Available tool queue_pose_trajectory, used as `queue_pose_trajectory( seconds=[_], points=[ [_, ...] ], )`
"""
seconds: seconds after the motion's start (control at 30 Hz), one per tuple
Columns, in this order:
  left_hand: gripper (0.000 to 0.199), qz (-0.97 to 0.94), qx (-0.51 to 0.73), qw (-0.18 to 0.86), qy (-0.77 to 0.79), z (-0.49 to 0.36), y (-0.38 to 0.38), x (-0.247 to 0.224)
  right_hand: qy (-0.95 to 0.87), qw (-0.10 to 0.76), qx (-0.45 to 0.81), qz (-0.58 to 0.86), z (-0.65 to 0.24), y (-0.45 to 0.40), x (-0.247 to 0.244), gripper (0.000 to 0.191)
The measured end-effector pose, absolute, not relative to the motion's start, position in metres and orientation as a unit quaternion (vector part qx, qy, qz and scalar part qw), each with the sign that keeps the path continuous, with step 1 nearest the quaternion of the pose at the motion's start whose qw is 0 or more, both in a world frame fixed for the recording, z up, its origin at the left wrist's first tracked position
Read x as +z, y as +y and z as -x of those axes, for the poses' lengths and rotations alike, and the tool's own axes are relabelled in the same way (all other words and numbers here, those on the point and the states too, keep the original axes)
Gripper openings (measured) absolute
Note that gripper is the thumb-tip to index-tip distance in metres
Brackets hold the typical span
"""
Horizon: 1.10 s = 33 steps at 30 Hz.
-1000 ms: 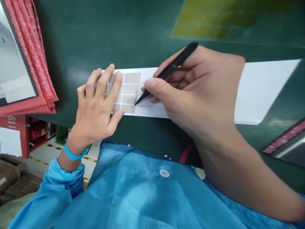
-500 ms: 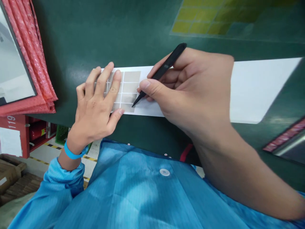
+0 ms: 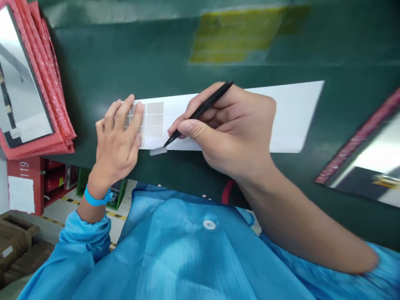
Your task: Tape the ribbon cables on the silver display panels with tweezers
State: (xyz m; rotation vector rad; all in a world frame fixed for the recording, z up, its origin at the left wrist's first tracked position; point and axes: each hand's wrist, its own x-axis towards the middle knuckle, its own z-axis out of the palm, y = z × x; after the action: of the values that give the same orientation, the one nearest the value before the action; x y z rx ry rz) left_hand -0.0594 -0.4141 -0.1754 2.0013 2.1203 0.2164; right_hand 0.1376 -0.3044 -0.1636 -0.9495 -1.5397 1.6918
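A long white sheet (image 3: 290, 121) with rows of grey rectangular stickers (image 3: 154, 120) at its left end lies on the green table. My left hand (image 3: 117, 141) rests flat over the left end of the sheet, fingers spread, partly covering the stickers. My right hand (image 3: 228, 129) grips a black pointed tool (image 3: 209, 104), either a pen or tweezers. At the tool's tip, one small grey piece (image 3: 158, 151) sticks out past the sheet's near edge, apart from the rows.
Pink bubble wrap sheets (image 3: 59, 121) with a glassy panel (image 3: 25, 83) on them lie at the left. Another framed panel (image 3: 368, 166) is at the right. Yellow stickers (image 3: 234, 35) lie at the back. A red cabinet (image 3: 25, 183) stands below left.
One grey piece has come away from the bottom row and shifted toward me, past the sheet's edge, with the tool tip at it. The view has shifted somewhat.
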Motion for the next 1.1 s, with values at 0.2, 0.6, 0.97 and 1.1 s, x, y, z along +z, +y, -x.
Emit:
queue_pose_trajectory(
  seconds=[0.2,0.6,0.97,1.1],
  points=[
    [0.062,-0.709,0.126,0.056,0.692,0.086,-0.413,-0.18,-0.542,0.468,0.576,0.394,-0.222,-0.273,-0.143,0.034],
    [0.027,-0.747,0.362,0.111,0.546,-0.151,-0.349,-0.162,-0.533,0.479,0.484,0.503,-0.398,-0.231,-0.174,0.023],
    [0.021,-0.745,0.296,0.094,0.59,-0.184,-0.335,-0.162,-0.519,0.396,0.482,0.585,-0.366,-0.248,-0.134,0.033],
    [0.021,-0.743,0.3,0.109,0.589,-0.185,-0.334,-0.157,-0.503,0.356,0.492,0.615,-0.365,-0.246,-0.129,0.049]
  ],
)
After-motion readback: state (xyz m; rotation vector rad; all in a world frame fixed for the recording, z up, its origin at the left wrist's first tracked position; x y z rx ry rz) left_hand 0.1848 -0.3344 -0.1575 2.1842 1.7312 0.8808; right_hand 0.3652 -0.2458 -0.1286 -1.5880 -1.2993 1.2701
